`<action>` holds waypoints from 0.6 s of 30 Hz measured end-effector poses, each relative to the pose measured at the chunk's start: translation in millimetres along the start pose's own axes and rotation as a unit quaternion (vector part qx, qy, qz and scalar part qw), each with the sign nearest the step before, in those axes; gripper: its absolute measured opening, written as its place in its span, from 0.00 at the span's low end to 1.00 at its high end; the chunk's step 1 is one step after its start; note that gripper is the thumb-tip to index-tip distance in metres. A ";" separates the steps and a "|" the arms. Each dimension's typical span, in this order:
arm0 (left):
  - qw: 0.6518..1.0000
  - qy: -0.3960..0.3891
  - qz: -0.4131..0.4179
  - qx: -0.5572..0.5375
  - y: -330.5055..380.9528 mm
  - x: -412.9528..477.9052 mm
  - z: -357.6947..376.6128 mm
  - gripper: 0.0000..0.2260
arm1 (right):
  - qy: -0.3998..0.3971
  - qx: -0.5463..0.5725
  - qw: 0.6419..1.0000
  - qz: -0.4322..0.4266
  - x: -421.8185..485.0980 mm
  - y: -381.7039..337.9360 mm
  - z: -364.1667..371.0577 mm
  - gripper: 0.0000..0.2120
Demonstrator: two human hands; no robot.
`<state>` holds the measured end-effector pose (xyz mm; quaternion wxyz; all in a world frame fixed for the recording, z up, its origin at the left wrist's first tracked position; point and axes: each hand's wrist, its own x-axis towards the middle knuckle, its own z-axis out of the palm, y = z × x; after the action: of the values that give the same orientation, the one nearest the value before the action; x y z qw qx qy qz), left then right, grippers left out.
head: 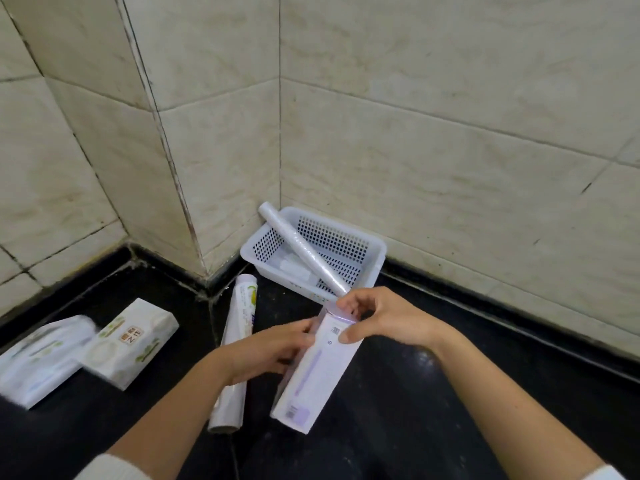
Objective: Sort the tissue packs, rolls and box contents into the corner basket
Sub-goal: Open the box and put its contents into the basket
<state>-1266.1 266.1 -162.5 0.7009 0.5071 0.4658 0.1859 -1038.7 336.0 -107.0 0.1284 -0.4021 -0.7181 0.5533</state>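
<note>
- The long white box (317, 370) has pale purple print and a small code label near its lower end; it is tilted, with the lower end near the black floor (433, 393) and the top end up between the hands
- The left hand (273, 348) is closed around the left side of the box near the top, the fingers wrapped on it
- The right hand (379, 318) pinches the top end of the box: the thumb presses on the front face and the other fingers curl over the top flap
- The white perforated basket (370, 251) stands in the corner of the tiled walls, touching both of them
- Inside the basket one clear plastic roll (301, 249) leans diagonal, its upper end over the rim against the wall; under it lie some pale flat things that I cannot identify
- A second roll (237, 341) with printed wrapper lies on the floor, just left of the box and partly behind the left hand
- Two tissue packs (130, 342) lie side by side on the floor far to the left, well apart from the basket
</note>
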 end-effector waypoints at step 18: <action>0.950 0.246 0.124 0.147 -11.7 6.7 41.0 0.37 | 0.169 0.015 0.985 0.039 -0.9 17.7 8.9 0.14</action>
<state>-1230.7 244.1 -173.8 0.4537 0.5970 0.5795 0.3192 -1036.0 330.3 -125.8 0.2320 -0.5152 -0.6619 0.4925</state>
